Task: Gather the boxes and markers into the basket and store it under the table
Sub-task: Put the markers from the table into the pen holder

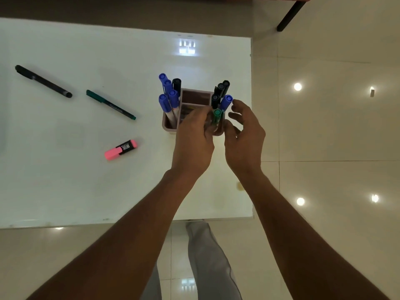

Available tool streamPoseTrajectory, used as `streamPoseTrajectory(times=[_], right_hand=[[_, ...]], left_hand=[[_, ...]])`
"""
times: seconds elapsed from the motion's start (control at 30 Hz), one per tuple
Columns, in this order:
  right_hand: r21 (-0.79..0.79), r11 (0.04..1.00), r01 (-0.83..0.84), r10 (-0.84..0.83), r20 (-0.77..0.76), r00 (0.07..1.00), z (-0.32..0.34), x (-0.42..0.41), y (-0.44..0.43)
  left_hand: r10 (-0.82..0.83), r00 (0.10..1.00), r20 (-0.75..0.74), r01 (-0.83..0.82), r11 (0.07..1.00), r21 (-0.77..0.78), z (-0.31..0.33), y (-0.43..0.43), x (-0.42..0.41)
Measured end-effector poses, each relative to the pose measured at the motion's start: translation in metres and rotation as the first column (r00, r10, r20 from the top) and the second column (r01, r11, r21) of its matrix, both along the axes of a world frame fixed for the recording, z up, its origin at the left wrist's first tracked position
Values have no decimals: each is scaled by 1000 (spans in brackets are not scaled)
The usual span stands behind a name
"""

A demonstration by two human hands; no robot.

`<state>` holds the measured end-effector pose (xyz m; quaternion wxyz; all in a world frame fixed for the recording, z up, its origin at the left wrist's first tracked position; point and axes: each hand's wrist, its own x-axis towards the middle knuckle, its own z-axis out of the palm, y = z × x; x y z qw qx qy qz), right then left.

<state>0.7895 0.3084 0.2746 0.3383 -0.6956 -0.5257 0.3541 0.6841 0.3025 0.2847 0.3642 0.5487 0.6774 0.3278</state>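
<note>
A small mauve basket [195,96] with compartments stands near the right edge of the white table [65,191]. Blue-capped markers [167,94] stand in its left compartment, black and blue ones [221,93] in its right. My left hand [194,139] hovers over the basket's near side, fingers closed on a green-capped marker [217,115] standing in the right compartment. My right hand [244,135] is just right of it, fingers apart and curled, holding nothing. On the table to the left lie a black pen [43,81], a green pen [110,105] and a pink highlighter [121,149].
The table's right edge [251,126] is close beside the basket, with glossy tiled floor [324,148] beyond. A dark furniture leg [290,16] stands at the top right. My legs [207,263] show below the table's near edge.
</note>
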Motion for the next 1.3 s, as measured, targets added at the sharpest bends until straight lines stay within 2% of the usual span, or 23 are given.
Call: streamPoseTrajectory(times=[0.1, 0.3, 0.43, 0.53, 0.7, 0.8, 0.9, 0.97, 1.03, 1.2, 1.3], right_hand=[[-25, 1000, -2, 2, 22, 1000, -3, 1, -3], [-82, 996, 32, -28, 50, 998, -4, -8, -16], [-137, 977, 163, -147, 121, 982, -4, -19, -31], [-159, 969, 191, -176, 106, 979, -4, -38, -48], [-207, 978, -24, 14, -52, 999, -8, -93, -64], [-182, 967, -176, 166, -67, 984, -15, -133, -55], [-147, 959, -243, 236, -63, 970, -25, -175, -33], [-128, 958, -257, 256, -27, 966, -32, -205, -15], [-110, 954, -280, 289, 71, 955, -40, -229, 5], [-242, 914, -325, 393, 339, 855, -62, -257, 43], [-296, 901, -317, 420, 418, 805, -77, -264, 49]], left_hand=[[26, 999, -22, -26, 1000, 18, -1, 2, -1], [-23, 1000, -19, 23, 1000, 4, -8, -1, -1], [52, 996, -76, -50, 998, 23, -14, -13, -9], [32, 996, -84, -30, 999, 26, -18, -32, -22], [125, 986, -109, -120, 992, 49, -29, -52, -78], [207, 967, -146, -202, 978, 51, -35, -51, -123], [293, 944, -150, -287, 956, 61, -45, -41, -173], [352, 922, -161, -341, 935, 93, -53, -31, -209], [414, 891, -188, -408, 910, 73, -63, -20, -244], [537, 816, -215, -565, 819, -99, -81, 22, -301], [617, 758, -211, -652, 723, -228, -88, 50, -320]])
